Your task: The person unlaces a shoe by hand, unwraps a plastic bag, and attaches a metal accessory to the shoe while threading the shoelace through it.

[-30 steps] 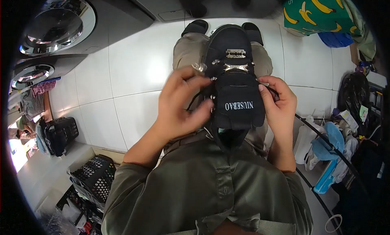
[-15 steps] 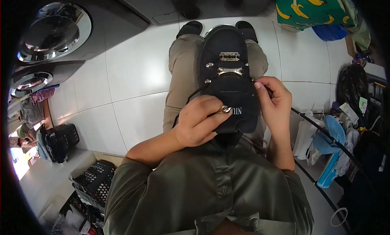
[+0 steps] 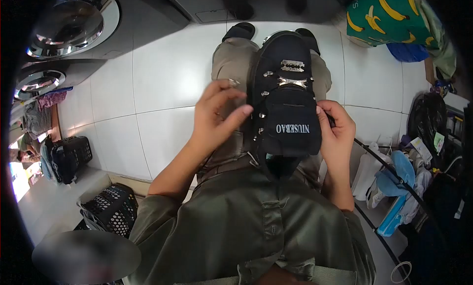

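A black shoe [image 3: 285, 107] lies across my lap, toe away from me. Its tongue reads NIUSEBAO, upside down to me. Silver lace hooks [image 3: 265, 94] line its left side. Two metal ornaments sit on its front, one a razor-blade-shaped plate [image 3: 292, 66]. My left hand [image 3: 217, 112], slightly blurred, is off the shoe's left side, fingers apart and holding nothing; a ring shows on one finger. At the shoe's right edge my right hand [image 3: 337, 127] is closed, thumb against index finger, with a black shoelace [image 3: 331, 121] partly hidden in it.
Front-loading washing machines [image 3: 74, 24] stand at far left. A black perforated basket [image 3: 114, 208] is at lower left. A green banana-print bag [image 3: 382, 16] stands at upper right. Black poles [image 3: 382, 157] and a pile with a light-blue item [image 3: 403, 169] are on the right.
My left hand has let go of the lace and moved left and away from me, its fingers opening. The whole tongue lettering is now uncovered. My right hand stays at the shoe's right edge.
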Available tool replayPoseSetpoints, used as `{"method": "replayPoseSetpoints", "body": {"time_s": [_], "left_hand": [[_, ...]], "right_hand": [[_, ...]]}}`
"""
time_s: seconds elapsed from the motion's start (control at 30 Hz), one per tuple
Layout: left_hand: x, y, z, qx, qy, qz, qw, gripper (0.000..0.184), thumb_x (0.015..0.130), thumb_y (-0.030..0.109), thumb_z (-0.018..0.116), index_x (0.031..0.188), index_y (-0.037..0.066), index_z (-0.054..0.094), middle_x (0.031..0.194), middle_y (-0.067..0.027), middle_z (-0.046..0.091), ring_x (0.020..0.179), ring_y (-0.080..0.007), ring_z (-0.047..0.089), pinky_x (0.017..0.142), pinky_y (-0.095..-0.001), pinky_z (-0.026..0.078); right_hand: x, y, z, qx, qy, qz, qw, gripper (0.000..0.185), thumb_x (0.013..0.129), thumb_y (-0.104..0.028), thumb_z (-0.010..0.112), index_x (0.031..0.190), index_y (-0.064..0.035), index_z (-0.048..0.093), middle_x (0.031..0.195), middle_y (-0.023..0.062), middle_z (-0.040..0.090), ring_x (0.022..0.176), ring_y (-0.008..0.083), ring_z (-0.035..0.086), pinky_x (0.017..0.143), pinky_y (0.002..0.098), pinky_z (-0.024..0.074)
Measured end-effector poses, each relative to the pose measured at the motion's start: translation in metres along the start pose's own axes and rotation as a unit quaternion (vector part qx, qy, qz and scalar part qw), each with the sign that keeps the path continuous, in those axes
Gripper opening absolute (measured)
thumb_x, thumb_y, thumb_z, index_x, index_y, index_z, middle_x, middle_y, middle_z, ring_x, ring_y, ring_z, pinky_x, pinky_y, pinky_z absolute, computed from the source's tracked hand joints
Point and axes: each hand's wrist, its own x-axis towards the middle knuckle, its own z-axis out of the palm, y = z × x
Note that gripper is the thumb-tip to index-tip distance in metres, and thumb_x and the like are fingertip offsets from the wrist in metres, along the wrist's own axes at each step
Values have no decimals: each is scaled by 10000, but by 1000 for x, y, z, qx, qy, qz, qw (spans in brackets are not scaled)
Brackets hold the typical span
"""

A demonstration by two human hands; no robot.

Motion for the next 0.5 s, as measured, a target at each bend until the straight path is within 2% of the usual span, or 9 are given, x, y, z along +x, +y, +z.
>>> {"method": "replayPoseSetpoints", "body": {"time_s": [0.03,0.1,0.13,0.23,0.3,0.43,0.5], "left_hand": [[-3,-1,1,0,3,-4,1000,301,727,197,758,901,-15,635,981,-139,556,830,-255,571,714,-312,460],[-7,3,6,-34,-58,-37,997,214,752,118,731,870,-25,624,980,-124,560,790,-217,578,663,-278,458],[-12,-2,12,-83,-52,-52,994,136,778,50,692,847,-35,612,970,-118,568,756,-196,580,626,-259,453],[-12,8,2,-80,-42,-38,995,106,796,34,671,841,-43,613,945,-125,576,752,-197,578,632,-255,450],[-15,15,-5,-110,-38,-60,991,88,805,25,657,829,-49,615,925,-127,581,760,-196,578,644,-254,449],[-22,19,-12,-104,-76,-78,989,83,814,22,644,817,-57,616,930,-132,579,773,-182,570,669,-258,444],[-25,12,-15,-124,-53,-149,980,70,816,14,639,818,-52,619,962,-121,573,781,-155,562,670,-250,442]], "right_hand": [[1,-1,1,-8,3,-12,1000,53,836,-21,615,874,15,614,758,70,604,652,90,536,599,223,433],[2,-2,2,-18,2,-23,1000,50,837,-19,614,873,16,614,746,66,597,647,83,525,600,221,429],[2,-1,1,-15,6,-18,1000,53,839,-24,614,873,17,614,739,62,593,644,82,521,599,218,426],[3,-2,-5,-22,3,-3,1000,61,842,-36,616,873,17,614,728,52,587,637,80,512,594,214,419],[2,-2,-7,-30,-2,8,1000,67,844,-42,616,873,17,615,723,47,585,633,79,506,589,212,415],[1,-1,-7,-19,-5,23,1000,78,849,-59,613,861,18,608,715,30,577,623,65,482,576,208,393],[0,-3,-12,-9,-1,22,1000,75,848,-57,611,852,18,603,711,20,570,616,62,470,571,209,385]]}}
